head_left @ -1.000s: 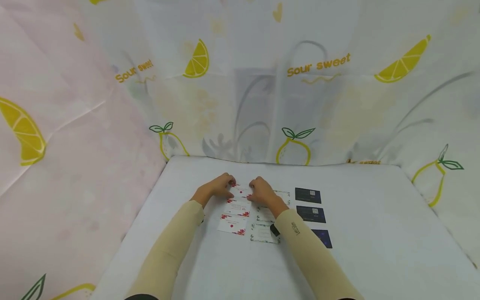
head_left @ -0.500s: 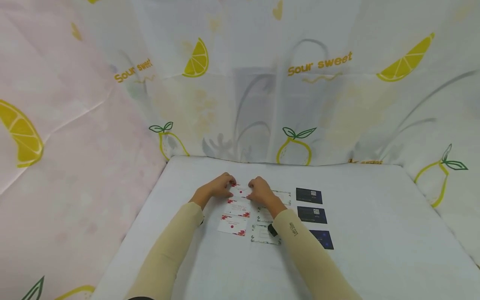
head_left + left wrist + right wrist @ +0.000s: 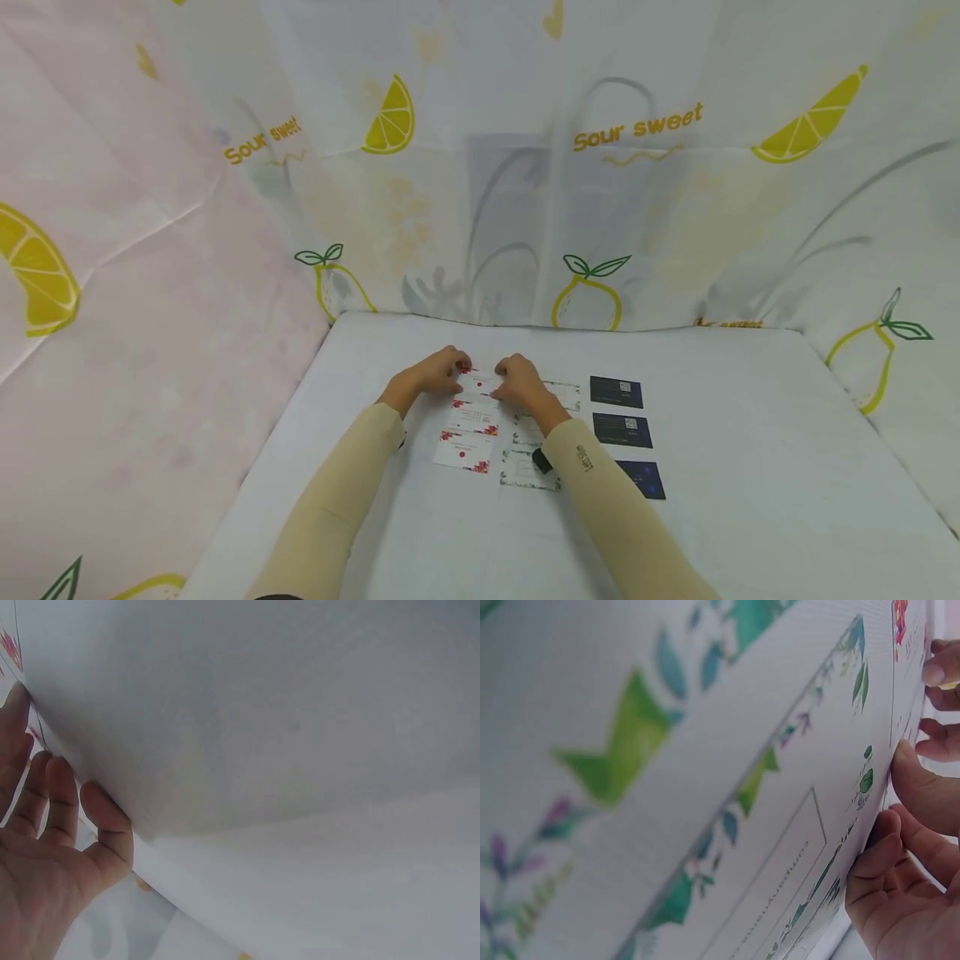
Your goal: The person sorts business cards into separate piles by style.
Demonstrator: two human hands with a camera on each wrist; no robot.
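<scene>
At the far end of the left column lies a white business card (image 3: pixel 477 382) with red flower corners. My left hand (image 3: pixel 437 372) holds its left edge, thumb at the near corner and curled fingers at the far one. Opposite it, my right hand (image 3: pixel 525 386) holds the right edge in the same way. In the left wrist view, the bent fingertips of the left hand (image 3: pixel 56 840) meet the surface beside the red print. The right wrist view has the thumb and curled fingers of the right hand (image 3: pixel 907 877) at the card's edge, past green-leaf cards (image 3: pixel 780 847).
Two more red-flowered cards (image 3: pixel 462 451) lie nearer in the left column. The middle column has green-leaf cards (image 3: pixel 522 469), partly under the right arm. Dark blue cards (image 3: pixel 617 392) form the right column on the white table (image 3: pixel 750 433). A lemon-print cloth (image 3: pixel 517 208) hangs behind.
The hands and cards stay almost in place, with both hands at the same far-left card. The head view shifts only slightly.
</scene>
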